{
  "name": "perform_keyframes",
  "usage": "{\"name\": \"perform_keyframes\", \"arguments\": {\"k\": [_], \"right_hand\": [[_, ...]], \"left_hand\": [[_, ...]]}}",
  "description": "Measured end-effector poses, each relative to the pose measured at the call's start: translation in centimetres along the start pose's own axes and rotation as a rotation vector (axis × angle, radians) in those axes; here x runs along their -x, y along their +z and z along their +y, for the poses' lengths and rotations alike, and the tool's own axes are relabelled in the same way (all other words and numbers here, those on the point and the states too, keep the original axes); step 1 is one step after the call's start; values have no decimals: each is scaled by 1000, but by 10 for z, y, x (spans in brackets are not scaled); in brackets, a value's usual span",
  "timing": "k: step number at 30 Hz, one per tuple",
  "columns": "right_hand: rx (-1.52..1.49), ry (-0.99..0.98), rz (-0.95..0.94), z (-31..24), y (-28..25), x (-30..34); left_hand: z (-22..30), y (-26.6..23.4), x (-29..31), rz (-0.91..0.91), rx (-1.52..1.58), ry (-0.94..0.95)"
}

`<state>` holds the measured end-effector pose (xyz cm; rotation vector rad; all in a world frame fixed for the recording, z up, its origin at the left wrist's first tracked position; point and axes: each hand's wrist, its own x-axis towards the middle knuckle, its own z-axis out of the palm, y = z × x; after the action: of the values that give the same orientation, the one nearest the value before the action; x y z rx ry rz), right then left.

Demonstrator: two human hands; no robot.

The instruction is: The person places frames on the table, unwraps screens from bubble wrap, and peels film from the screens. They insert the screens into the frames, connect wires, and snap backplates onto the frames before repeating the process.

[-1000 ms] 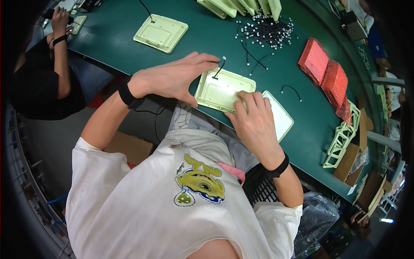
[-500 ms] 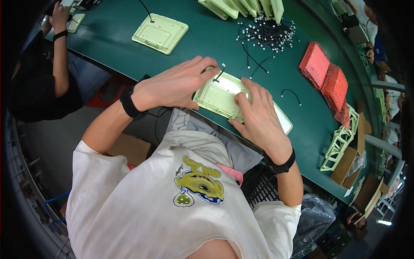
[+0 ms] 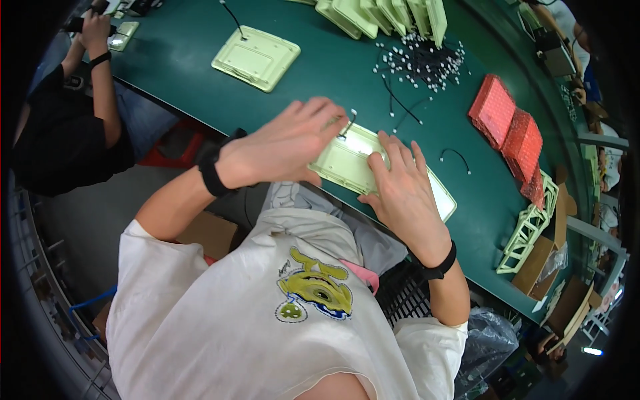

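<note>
A pale green flat plastic panel [image 3: 347, 160] lies at the near edge of the green table [image 3: 333, 73], on top of a second similar panel [image 3: 441, 197]. My left hand [image 3: 283, 143] covers the top panel's left end, fingers spread and reaching toward a short black wire [image 3: 349, 124] at its far edge. My right hand [image 3: 403, 190] rests flat on the panel's right part, fingers pointing away from me. Both wrists wear black bands. Whether either hand grips the panel is hidden by the hands themselves.
Another pale green panel [image 3: 256, 57] lies farther left on the table. A row of panels [image 3: 383, 15] stands at the far edge behind a pile of black wires with white ends [image 3: 421, 61]. Red trays [image 3: 510, 130] and green frames [image 3: 530, 230] sit right. Another person [image 3: 80, 100] works at left.
My left hand has slid right across the top panel toward the wire. My right hand has moved up onto the panel and now lies flatter on it.
</note>
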<state>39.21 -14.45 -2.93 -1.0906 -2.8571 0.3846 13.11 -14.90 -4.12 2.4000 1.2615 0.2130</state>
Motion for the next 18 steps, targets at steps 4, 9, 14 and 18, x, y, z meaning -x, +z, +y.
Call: {"name": "perform_keyframes", "arguments": {"k": [4,9,14,18], "right_hand": [[-5,10,21,-3,4,-7],[27,91,56,-16,13,-41],[95,82,285,-9,-23,-34],[38,159,411,33,-55,17]], "left_hand": [[-3,9,-11,61,46,69],[-32,-6,-34,-18,120,127],[-78,-48,-37,-65,-49,56],[-99,-70,-21,-146,-114,-107]]}}
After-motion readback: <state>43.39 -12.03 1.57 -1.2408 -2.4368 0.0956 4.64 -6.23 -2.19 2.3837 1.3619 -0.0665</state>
